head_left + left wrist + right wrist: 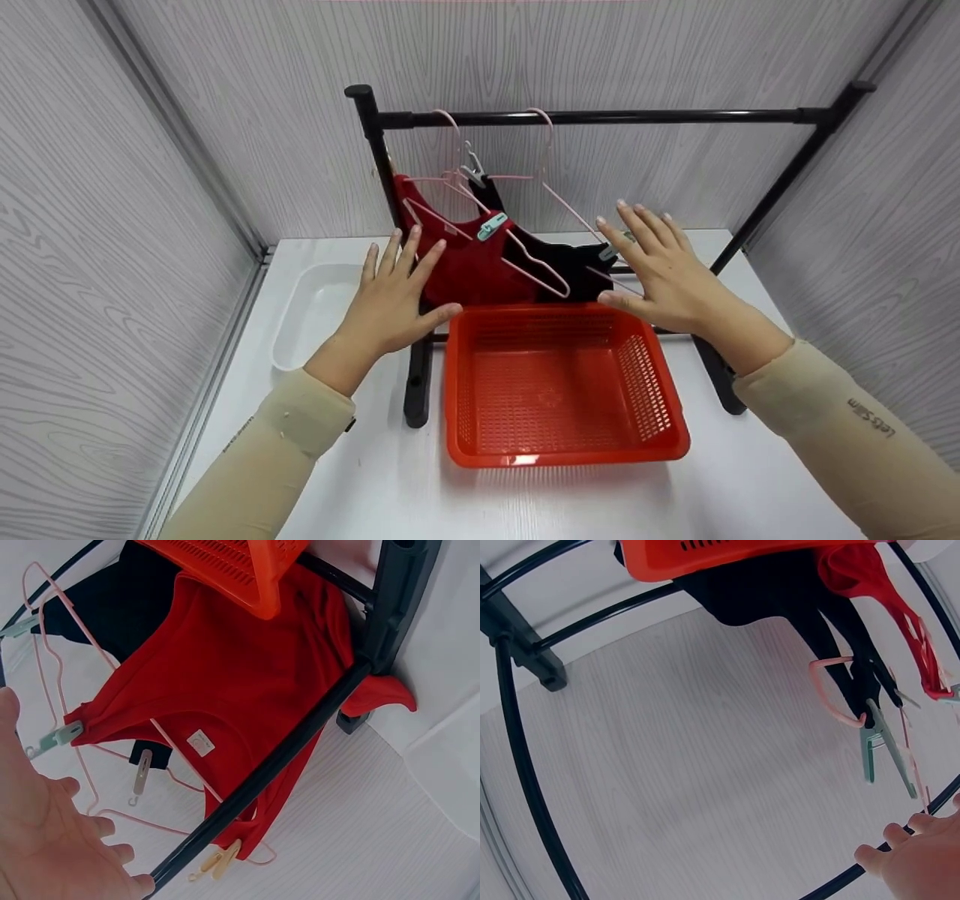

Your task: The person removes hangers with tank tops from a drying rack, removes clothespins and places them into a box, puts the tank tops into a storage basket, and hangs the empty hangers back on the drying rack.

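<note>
A red garment (465, 259) and a black garment (570, 259) hang on pink hangers (525, 255) from a black rail (600, 116), clipped with teal pegs (492, 226). My left hand (397, 300) hovers flat with fingers spread just left of the red garment (225, 682), holding nothing. My right hand (660, 274) is spread flat to the right of the black garment (780, 592), also holding nothing. An orange mesh basket (660, 390) sits below between both hands. In the wrist views, fingertips of the left hand (52, 840) and right hand (922, 862) reach toward the rack.
The black rack frame (416, 375) stands on a white table (375, 480). A clear plastic tub (300, 315) lies at the left. Grey wood-grain walls close in at the back and on both sides.
</note>
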Motion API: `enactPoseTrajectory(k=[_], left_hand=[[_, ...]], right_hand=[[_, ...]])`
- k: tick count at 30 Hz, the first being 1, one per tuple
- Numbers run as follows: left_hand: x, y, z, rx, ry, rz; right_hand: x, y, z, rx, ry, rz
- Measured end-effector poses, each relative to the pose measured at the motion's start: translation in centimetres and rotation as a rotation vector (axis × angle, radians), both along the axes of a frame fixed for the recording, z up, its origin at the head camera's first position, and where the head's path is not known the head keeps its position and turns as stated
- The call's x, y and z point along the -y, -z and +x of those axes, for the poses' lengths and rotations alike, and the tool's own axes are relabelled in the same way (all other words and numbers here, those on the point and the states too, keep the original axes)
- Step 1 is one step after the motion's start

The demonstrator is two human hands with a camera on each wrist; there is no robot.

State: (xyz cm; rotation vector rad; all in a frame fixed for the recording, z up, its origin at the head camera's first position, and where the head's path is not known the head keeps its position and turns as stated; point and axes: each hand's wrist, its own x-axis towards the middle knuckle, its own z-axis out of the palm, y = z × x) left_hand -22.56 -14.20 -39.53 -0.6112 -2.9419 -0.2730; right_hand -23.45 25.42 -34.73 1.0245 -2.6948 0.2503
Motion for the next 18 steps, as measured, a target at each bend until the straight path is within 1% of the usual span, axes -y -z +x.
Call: enactPoseTrajectory(k=[6, 9, 14, 18], left_hand=[[-0.1, 0.2, -0.5, 0.007, -0.009, 0.021], [-0.1, 0.3, -0.6, 0.009, -0.013, 0.015], [-0.2, 0.5, -0.9, 0.022, -0.009, 0.016], [-0.5, 0.8, -1.2, 0.02, -0.002, 0.035]], right_hand=[[1.0, -0.2, -0.1, -0.01, -0.003, -0.008], [1.6, -0.3, -0.1, -0.025, -0.012, -0.019], [2.6, -0.2, 0.1, -0.04, -0.026, -0.019], [3.4, 0.0, 0.2, -0.042, -0.032, -0.019]])
